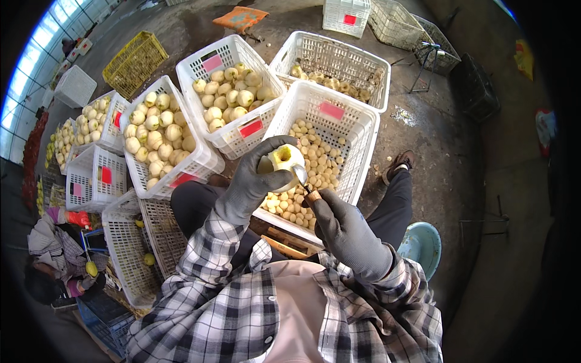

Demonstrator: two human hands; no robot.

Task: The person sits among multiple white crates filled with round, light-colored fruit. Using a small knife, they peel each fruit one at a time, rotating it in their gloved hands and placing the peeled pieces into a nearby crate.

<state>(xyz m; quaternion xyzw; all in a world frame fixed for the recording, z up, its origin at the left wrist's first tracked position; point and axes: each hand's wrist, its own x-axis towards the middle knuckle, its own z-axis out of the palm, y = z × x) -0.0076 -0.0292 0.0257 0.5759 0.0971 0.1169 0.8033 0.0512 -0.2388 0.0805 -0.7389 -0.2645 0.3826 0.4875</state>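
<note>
My left hand (254, 177), in a grey work glove, holds a peeled pale fruit (289, 154) with a deep yellow hollow facing up. In my right hand (345, 227), also gloved in grey, is a scoop-like tool with a wooden handle (312, 196). Its curved metal head (300, 174) touches the fruit's right side; how deep it sits cannot be made out. Below both hands stands a white plastic crate (370, 136). Many small pale round pieces (317, 159) cover much of its floor. My forearms and the held fruit hide part of the crate's near left side.
White crates of peeled fruit (156, 131) (227, 95) stand to the left and ahead. Behind mine, another crate (336, 50) holds hollowed fruit pieces (336, 83). A light-blue basin (422, 247) sits right of my leg. At far left another person (59, 254) works with yellow fruit.
</note>
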